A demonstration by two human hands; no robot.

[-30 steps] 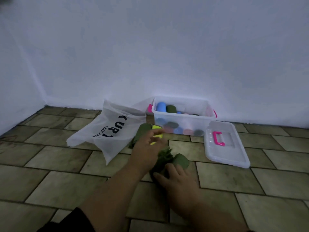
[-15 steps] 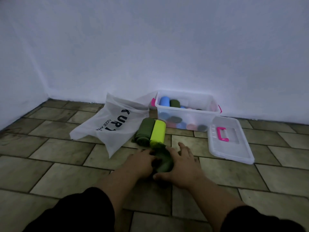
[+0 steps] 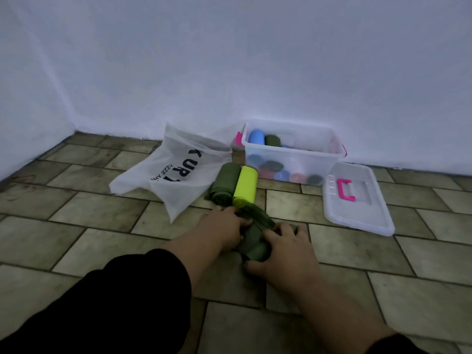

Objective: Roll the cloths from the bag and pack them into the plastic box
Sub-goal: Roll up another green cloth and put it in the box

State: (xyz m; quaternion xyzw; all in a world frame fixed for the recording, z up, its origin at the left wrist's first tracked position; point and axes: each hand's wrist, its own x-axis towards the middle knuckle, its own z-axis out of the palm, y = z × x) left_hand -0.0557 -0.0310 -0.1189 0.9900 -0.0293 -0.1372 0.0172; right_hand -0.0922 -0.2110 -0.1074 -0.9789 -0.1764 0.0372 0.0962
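- A tiled floor (image 3: 76, 241) is seen to meet a pale wall (image 3: 229, 60), and everything is laid on the floor.
- A white bag (image 3: 173, 172) with dark lettering is spread flat near the wall, left of the box.
- A clear plastic box (image 3: 293, 154) is set against the wall with its top open; rolled cloths in blue, green and reddish tones are packed inside.
- The box lid (image 3: 357, 200), with a pink handle, is laid flat just right of the box.
- A dark green roll (image 3: 224, 185) and a yellow-green roll (image 3: 245, 186) are placed side by side, touching, between bag and box.
- A dark green cloth (image 3: 255, 238), partly rolled, is pressed to the floor just in front of those rolls.
- The left hand (image 3: 222, 231) is closed on the cloth's left side; the right hand (image 3: 283, 254) is held over its right end, fingers curled around it.
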